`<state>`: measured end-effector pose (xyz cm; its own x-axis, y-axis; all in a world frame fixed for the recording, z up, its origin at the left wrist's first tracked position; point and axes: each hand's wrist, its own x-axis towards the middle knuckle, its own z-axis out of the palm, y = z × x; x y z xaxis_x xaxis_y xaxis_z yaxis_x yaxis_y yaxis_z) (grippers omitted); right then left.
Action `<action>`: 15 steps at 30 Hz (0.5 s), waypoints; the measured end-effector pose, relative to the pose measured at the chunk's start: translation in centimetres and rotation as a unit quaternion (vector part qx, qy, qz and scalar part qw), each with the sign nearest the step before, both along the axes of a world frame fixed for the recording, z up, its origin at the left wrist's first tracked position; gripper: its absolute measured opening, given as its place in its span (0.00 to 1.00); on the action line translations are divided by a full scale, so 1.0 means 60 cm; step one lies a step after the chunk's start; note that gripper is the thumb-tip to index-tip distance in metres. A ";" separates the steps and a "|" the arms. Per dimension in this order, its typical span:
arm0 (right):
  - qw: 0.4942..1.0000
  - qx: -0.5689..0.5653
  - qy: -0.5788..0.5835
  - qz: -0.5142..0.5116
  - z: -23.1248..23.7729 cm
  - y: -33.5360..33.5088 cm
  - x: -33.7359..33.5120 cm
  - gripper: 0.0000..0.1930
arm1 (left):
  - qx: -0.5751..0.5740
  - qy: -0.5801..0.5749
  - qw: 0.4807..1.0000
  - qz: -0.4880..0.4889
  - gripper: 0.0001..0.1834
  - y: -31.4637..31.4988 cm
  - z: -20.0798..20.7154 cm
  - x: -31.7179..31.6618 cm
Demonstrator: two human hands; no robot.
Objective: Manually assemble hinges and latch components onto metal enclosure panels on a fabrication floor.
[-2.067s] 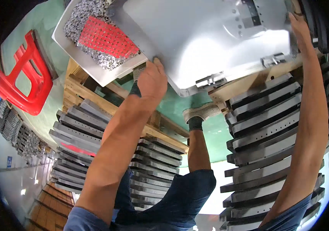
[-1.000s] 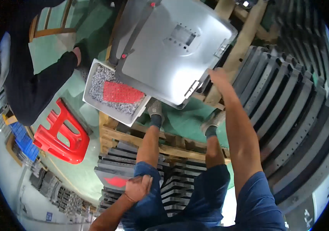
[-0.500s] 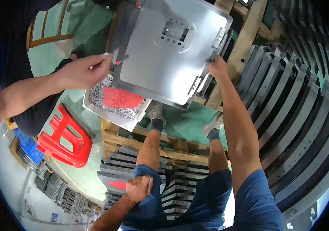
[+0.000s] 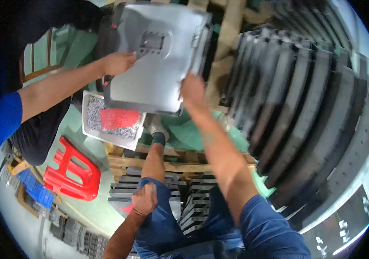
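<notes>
A grey metal panel (image 4: 145, 80) with raised edges and a holed recess lies flat in front of me. Over its lower right edge is my right hand (image 4: 193, 90), smeared by motion, so its grip and any contact are unclear. My left hand (image 4: 144, 198) is closed at my left thigh; whatever is inside its fingers is hidden. A red patch (image 4: 127, 209) shows on the stacked panels beside it. From the left, a co-worker's hand (image 4: 119, 63) reaches over the panel with fingers pinched. Two red-tipped pieces sit along the panel's left border.
A white box (image 4: 109, 139) of small metal pieces with red mesh stands below the panel. A red plastic stool (image 4: 74, 172) lies on the left. Rows of curved grey panels (image 4: 296, 108) fill the right. Wooden pallets (image 4: 171, 165) and more stacked panels (image 4: 199, 198) are near my legs.
My right hand has left the panel's right edge and moved inward over it. The co-worker's hand has moved from the left border over the panel. The whole view has shifted.
</notes>
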<state>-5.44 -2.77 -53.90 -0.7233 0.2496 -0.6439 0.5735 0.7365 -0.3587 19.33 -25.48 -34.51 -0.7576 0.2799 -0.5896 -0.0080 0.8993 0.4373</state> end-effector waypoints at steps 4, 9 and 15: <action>0.979 -0.204 -0.016 0.010 0.211 -0.125 0.160 0.14 | -0.064 -0.078 0.995 0.026 0.09 0.008 0.009 -0.016; 0.965 -0.201 0.129 0.108 0.450 -0.117 0.247 0.13 | 0.307 -0.155 0.752 0.563 0.19 0.059 0.078 -0.056; 0.936 -0.317 0.143 -0.054 0.612 -0.004 0.232 0.12 | 0.446 -0.332 0.685 0.471 0.20 0.134 0.259 -0.177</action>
